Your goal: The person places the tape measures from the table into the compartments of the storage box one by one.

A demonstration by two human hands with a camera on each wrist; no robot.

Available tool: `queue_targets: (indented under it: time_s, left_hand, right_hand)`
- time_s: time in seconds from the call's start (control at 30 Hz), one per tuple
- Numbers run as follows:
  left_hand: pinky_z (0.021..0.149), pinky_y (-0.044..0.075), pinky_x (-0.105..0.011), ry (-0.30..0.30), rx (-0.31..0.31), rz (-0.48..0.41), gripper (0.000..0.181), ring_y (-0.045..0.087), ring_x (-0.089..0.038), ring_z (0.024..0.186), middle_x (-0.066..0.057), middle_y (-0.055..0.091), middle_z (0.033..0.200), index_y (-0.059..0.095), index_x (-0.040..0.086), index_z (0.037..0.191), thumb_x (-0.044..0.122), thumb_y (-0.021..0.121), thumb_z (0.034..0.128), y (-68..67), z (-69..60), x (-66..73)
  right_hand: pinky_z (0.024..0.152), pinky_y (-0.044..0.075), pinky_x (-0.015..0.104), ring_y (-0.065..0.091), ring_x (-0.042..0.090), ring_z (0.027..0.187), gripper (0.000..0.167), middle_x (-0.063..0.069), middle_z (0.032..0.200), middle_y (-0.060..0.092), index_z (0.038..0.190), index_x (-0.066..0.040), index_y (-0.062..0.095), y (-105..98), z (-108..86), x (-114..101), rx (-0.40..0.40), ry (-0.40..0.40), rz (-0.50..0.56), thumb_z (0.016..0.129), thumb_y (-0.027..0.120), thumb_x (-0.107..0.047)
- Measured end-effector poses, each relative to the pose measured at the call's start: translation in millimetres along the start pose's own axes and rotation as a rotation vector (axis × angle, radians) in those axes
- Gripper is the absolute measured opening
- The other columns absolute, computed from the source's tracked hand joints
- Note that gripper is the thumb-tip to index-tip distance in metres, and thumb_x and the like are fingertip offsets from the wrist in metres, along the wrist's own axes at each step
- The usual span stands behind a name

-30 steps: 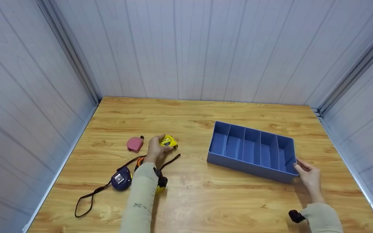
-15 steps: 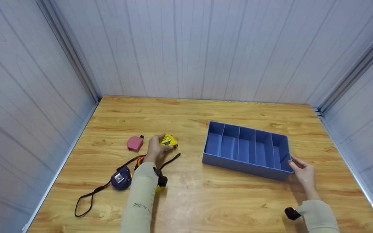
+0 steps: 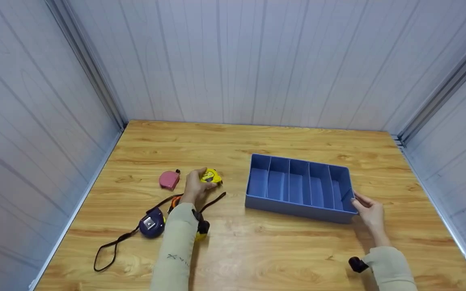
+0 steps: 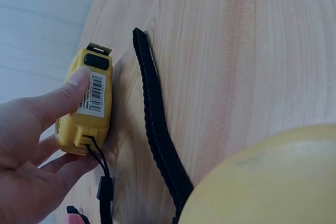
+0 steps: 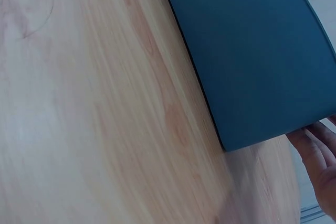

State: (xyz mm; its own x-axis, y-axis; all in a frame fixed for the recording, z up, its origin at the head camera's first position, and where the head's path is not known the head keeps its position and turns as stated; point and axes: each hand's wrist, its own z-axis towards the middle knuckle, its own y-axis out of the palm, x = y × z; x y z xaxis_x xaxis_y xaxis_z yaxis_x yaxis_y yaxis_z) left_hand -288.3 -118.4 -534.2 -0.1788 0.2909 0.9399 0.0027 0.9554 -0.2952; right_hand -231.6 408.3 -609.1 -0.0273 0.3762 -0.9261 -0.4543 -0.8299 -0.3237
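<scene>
In the head view my left hand grips a yellow tape measure left of centre. The left wrist view has the thumb on the case near its barcode label, the other fingers behind it, and a black cord at one end. My right hand holds the right end of a blue tray with several divided compartments, thumb at the rim. In the right wrist view its fingers touch the tray's end wall; the thumb is hidden there. No objects show in the compartments.
A pink tape measure and a dark blue one with a black strap lie on the wooden table. An orange-and-black item and a yellow-and-black one are partly hidden by the left sleeve. Pale panels enclose the table.
The blue tray has slid left across the table, turning slightly, with my right hand moving along at its end. My left hand and the yellow tape measure have stayed in place.
</scene>
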Motion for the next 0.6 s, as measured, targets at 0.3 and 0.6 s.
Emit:
queue_targets:
  time_s: [0.3, 0.6]
  left_hand:
    - [0.094, 0.037, -0.032, -0.019, 0.007, -0.033, 0.070, 0.039, -0.027, 0.117, -0.018, 0.041, 0.130, 0.041, -0.002, 0.130, -0.010, 0.070, 0.0673, -0.5, 1.2, -0.7]
    - [0.093, 0.038, -0.031, -0.039, -0.012, -0.110, 0.071, 0.039, -0.026, 0.117, -0.017, 0.040, 0.131, 0.038, -0.003, 0.132, -0.014, 0.067, 0.0681, -1.9, -1.4, 1.6]
  right_hand:
    - [0.064, 0.045, 0.009, 0.059, -0.006, 0.073, 0.033, -0.023, 0.077, 0.062, 0.109, 0.002, 0.062, 7, 0.3, -4, -0.031, 0.045, 0.023, 0.078, 0.067, -0.009]
    - [0.066, 0.045, 0.009, 0.059, -0.005, 0.074, 0.034, -0.022, 0.079, 0.062, 0.110, 0.006, 0.060, 14, -3.4, -11, -0.058, 0.038, 0.051, 0.078, 0.065, -0.005]
